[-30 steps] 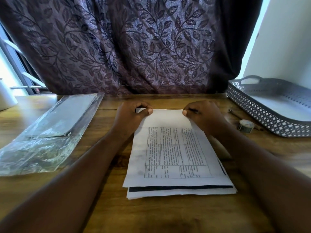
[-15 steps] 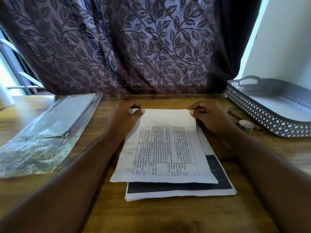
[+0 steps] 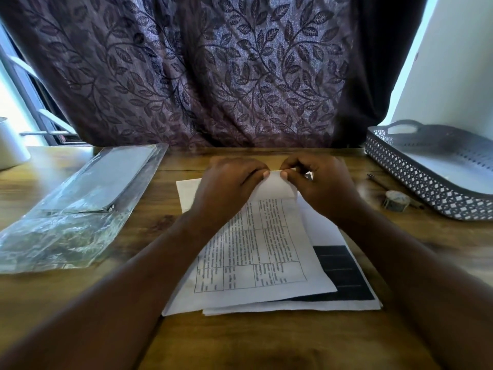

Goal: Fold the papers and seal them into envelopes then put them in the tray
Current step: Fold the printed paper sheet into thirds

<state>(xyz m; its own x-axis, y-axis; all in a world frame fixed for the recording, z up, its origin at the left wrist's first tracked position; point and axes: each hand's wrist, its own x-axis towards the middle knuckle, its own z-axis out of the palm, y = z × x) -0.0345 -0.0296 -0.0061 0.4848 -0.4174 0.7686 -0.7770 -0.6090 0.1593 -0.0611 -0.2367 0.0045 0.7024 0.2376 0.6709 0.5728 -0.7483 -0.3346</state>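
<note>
A printed sheet with a table (image 3: 261,252) lies askew on top of a small stack of papers (image 3: 344,273) in the middle of the wooden table. My left hand (image 3: 226,188) and my right hand (image 3: 320,182) sit close together at the sheet's far edge. Both pinch that edge between thumb and fingers, and it curls up off the stack. A clear plastic pack of envelopes (image 3: 88,193) lies at the left. The grey perforated tray (image 3: 416,172) stands at the right, with nothing visible inside it.
A small roll of tape (image 3: 396,200) and a pen (image 3: 378,182) lie between the papers and the tray. A white cup (image 3: 10,148) stands at the far left. A leaf-patterned curtain hangs behind the table.
My hands have moved from the sheet's two far corners toward each other. The top sheet has slid and turned askew on the stack, uncovering more of the dark sheet below.
</note>
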